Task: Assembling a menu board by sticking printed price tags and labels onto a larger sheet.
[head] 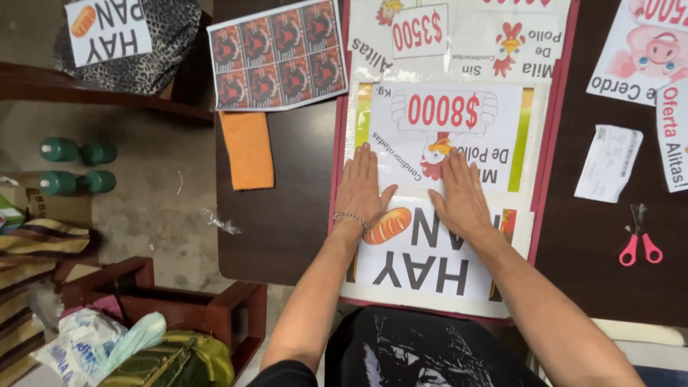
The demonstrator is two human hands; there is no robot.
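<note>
Closest to the person, a white paper sign with big black letters and a bread picture [423,261] is lying flat on the dark brown tabletop [287,215], its long side running left to right. Just past it, both hands are pressing down flat with fingers spread, gripping nothing. The left hand [360,185] and right hand [461,195] are resting on a white paper sign with red numbers and a chicken picture [448,136], which is lying wide, its top pointing toward the person. An orange cloth rectangle [247,149] is lying to the left. Red-handled scissors [638,240] and a small white paper slip [608,163] are lying to the right. Farther away, a sheet of red and black square pictures [278,56] is lying.
</note>
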